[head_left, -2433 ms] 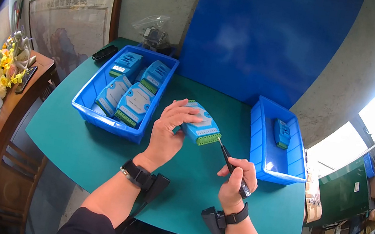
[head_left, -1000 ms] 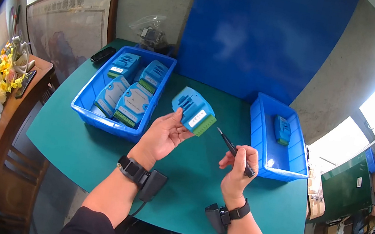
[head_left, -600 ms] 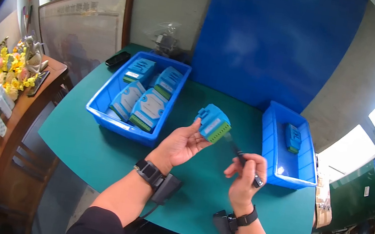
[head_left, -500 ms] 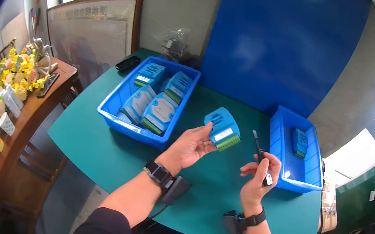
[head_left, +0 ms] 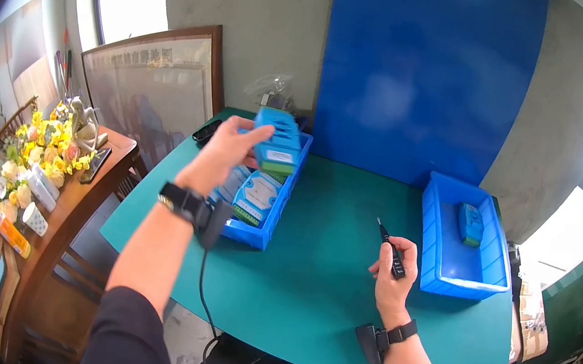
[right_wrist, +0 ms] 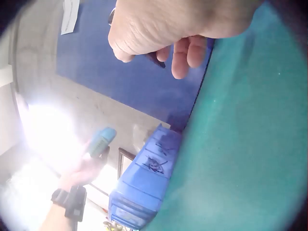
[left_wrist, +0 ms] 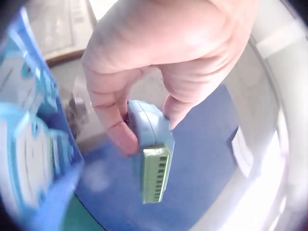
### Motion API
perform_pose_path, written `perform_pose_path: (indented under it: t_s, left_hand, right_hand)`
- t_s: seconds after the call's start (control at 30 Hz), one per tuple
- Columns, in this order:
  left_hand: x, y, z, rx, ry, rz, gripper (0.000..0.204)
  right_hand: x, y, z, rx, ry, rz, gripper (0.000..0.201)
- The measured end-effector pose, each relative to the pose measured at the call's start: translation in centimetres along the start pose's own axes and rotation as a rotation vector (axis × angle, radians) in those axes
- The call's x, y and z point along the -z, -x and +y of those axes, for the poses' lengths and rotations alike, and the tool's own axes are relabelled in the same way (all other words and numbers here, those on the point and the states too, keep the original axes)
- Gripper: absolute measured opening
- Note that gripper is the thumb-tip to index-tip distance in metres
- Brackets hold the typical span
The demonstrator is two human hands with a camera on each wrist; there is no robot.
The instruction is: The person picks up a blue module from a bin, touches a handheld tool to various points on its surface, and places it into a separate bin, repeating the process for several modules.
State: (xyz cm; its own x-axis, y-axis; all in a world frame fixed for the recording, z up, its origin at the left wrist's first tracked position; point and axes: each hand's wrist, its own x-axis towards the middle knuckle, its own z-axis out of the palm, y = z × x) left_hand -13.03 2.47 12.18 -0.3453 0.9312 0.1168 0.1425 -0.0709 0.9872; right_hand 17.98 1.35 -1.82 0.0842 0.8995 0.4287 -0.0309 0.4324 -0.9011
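Note:
In the head view my left hand holds a blue module above the left blue bin. The left wrist view has thumb and fingers pinching its sides, with the green terminal block hanging lowest. Other modules with white label faces lie in that bin, partly hidden by the hand. Over the table my right hand grips a slim black tool with a narrow pale tip pointing up and away. One more blue module lies in the right blue bin.
The green table runs between the two bins. Behind it stands a blue panel. A clear plastic bag sits behind the left bin. A wooden side table with flowers stands at the left, and a cable hangs from the left wrist.
My left hand has moved left with the module, from mid-table to over the left bin. My right hand still holds the tool, lower over the table. The head view has shifted.

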Motion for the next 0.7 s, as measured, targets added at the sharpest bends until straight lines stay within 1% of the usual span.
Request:
perform_pose_path:
  t_s: [0.07, 0.17, 0.27, 0.33, 0.4, 0.43, 0.47, 0.53, 0.6, 0.63, 0.67, 0.7]
  left_hand:
    - [2.7, -4.3, -1.9, 0.014, -0.156, -0.015, 0.046]
    - [3.3, -6.1, -2.6, 0.094, -0.412, 0.072, 0.037]
    - [5.2, -9.3, -6.4, 0.129, -0.458, 0.092, 0.033]
    - [5.4, -10.2, -6.6, 0.163, -0.638, 0.093, 0.039]
    - [4.0, -9.8, -4.3, 0.089, -1.062, 0.078, 0.046]
    - [3.4, -9.7, -3.7, -0.011, -1.091, 0.042, 0.050]
    - [2.0, -9.7, -3.1, -0.093, -1.035, -0.005, 0.050]
    - [-2.4, -8.2, -0.3, -0.245, -0.925, -0.086, 0.049]
    - [-9.1, -5.6, 2.9, -0.245, -0.680, -0.301, 0.047]
    - [-12.6, -4.4, 4.1, -0.152, -0.548, -0.446, 0.045]
    - [-16.0, -3.8, 4.6, -0.108, -0.543, -0.633, 0.047]
    - [-19.6, -3.2, 4.5, -0.144, -0.520, -0.758, 0.047]
  right_hand:
    - [0.0, 0.1, -0.2, 0.002, -0.007, -0.009, 0.019]
    - [0.0, 0.2, -0.3, 0.019, -0.013, -0.002, 0.018]
    - [0.1, 0.3, 0.1, 0.014, -0.024, 0.010, 0.018]
    - [-0.1, 0.3, -0.6, -0.002, -0.032, 0.020, 0.017]
    - [0.0, 0.2, 0.2, 0.012, -0.023, 0.009, 0.017]
    - [0.0, 0.0, 1.2, 0.094, 0.042, 0.009, 0.016]
    - [-0.1, -0.1, 2.0, 0.175, 0.105, 0.003, 0.016]
    - [-0.1, -0.1, 1.5, 0.188, 0.138, -0.020, 0.017]
    - [-0.1, -0.1, 1.4, 0.163, 0.179, -0.032, 0.017]
    - [-0.1, -0.2, 1.2, 0.164, 0.190, -0.026, 0.017]
    - [-0.1, -0.2, 1.0, 0.166, 0.201, -0.021, 0.017]
    - [-0.1, -0.2, 0.8, 0.169, 0.215, -0.016, 0.018]
